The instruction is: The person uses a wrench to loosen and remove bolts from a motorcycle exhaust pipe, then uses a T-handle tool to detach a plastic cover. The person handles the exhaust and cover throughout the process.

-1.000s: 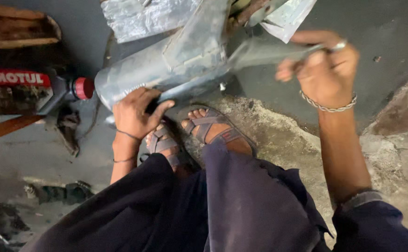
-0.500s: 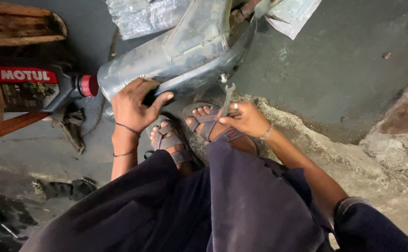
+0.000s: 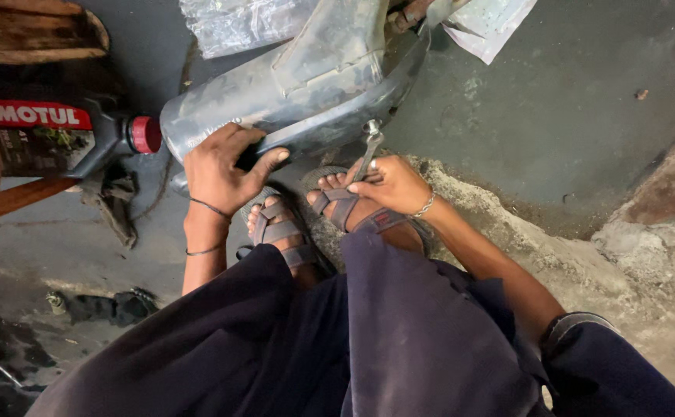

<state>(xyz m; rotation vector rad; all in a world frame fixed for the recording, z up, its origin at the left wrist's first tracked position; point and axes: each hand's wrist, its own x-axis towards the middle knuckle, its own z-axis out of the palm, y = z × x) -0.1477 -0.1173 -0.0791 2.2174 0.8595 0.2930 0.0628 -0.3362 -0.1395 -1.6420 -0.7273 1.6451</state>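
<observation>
Wrench (image 3: 368,150) stands nearly upright in the closed right hand (image 3: 391,185), its head against the grey fender's (image 3: 306,100) lower edge, just above the sandalled feet (image 3: 306,220) on the floor. Left hand (image 3: 221,166) clamps the fender's rim, beside a red-capped bottle (image 3: 82,135).

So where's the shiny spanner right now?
In the head view, the spanner stands in the right hand, its top against the grey panel's lower edge, above the sandalled feet.
</observation>
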